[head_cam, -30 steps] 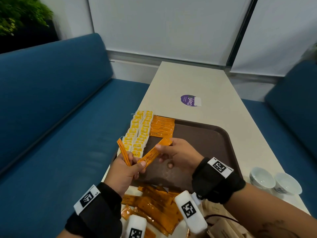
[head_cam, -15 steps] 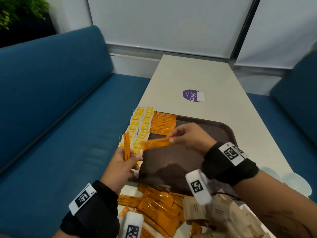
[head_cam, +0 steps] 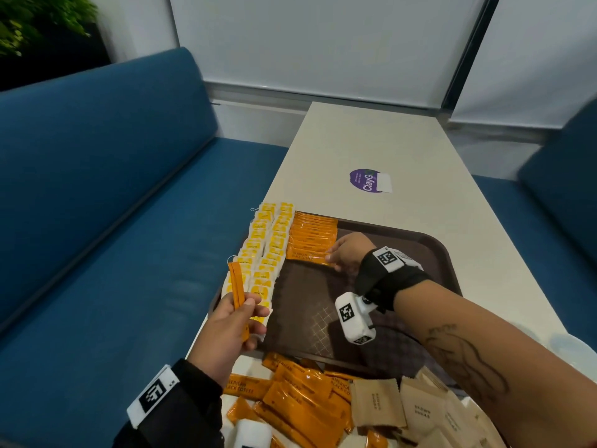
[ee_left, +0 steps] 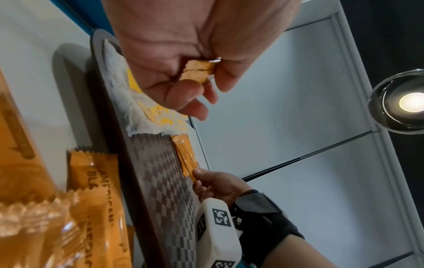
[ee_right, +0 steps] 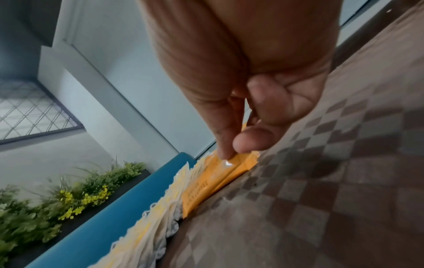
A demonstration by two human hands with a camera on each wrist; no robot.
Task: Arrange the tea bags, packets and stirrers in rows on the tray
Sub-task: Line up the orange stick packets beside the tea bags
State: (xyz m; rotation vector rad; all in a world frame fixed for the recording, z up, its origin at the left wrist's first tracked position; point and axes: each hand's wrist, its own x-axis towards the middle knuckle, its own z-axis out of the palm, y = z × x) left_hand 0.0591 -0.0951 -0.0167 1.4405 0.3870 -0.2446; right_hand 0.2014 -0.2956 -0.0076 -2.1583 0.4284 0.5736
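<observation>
At frame centre, on the tray [head_cam: 429, 250], my right hand [head_cam: 350, 252] pinches a coffee stick [head_cam: 308, 256]; my left hand [head_cam: 223, 334] grips spare sticks [head_cam: 237, 287].

The brown tray [head_cam: 429, 253] carries two overlapped columns of white-and-yellow tea bags [head_cam: 268, 250] along its left edge and a stack-row of orange coffee stick packets [head_cam: 311, 236] at upper centre. The nearest stick packet [head_cam: 308, 257] lies flat at the row's lower end. Loose orange packets [head_cam: 300, 402] and beige sugar packets [head_cam: 416, 409] lie heaped at lower centre.
</observation>
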